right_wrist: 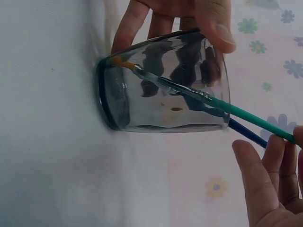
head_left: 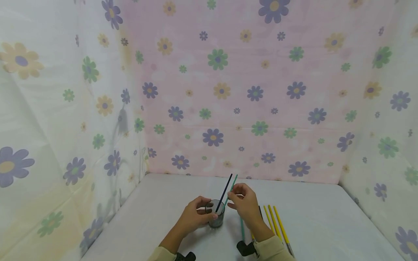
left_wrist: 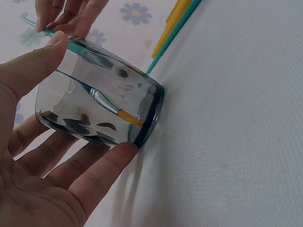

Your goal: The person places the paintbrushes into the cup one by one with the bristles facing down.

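My left hand (head_left: 195, 214) grips a clear, grey-tinted drinking glass (head_left: 216, 222) from its left side, thumb and fingers around it. A dark blue paintbrush (head_left: 224, 192) leans inside, its orange bristles (left_wrist: 130, 118) down by the glass's base in the left wrist view. With its fingertips my right hand (head_left: 245, 203) pinches the upper handle of a green paintbrush (right_wrist: 251, 117). In the right wrist view that brush slants into the glass, with its metal ferrule inside the rim. The two handles stick out of the glass side by side.
On the white tabletop (head_left: 156, 206), right of the glass, lie several yellow paintbrushes (head_left: 280, 223), another green one (head_left: 242, 229) and a dark one, partly hidden by my right arm. Flower-patterned curtains (head_left: 209, 90) stand behind and at both sides.
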Demonstrator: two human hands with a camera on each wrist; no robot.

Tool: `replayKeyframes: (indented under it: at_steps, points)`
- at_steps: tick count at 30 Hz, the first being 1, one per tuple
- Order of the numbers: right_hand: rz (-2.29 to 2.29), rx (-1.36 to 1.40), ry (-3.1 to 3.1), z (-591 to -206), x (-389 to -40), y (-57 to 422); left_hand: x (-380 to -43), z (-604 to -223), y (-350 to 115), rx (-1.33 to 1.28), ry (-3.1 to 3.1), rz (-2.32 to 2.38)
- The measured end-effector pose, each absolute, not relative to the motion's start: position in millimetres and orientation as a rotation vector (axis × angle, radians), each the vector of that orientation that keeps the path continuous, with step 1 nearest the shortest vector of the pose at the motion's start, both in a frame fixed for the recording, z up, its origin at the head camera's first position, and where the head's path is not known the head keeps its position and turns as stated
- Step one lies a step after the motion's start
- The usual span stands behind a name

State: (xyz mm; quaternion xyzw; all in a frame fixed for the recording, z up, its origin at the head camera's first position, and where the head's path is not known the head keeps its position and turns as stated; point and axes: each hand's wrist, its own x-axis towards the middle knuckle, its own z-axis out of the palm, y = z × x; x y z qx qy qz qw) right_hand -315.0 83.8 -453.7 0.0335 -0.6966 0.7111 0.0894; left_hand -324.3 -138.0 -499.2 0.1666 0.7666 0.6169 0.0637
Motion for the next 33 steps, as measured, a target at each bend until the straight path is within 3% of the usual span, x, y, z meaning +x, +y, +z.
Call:
replayKeyframes:
  at_steps: [33]
  points:
    - [1.926, 0.028, -2.314, -469, -319, 86, -319, -495, -137, 0.509, 2.293, 1.895]
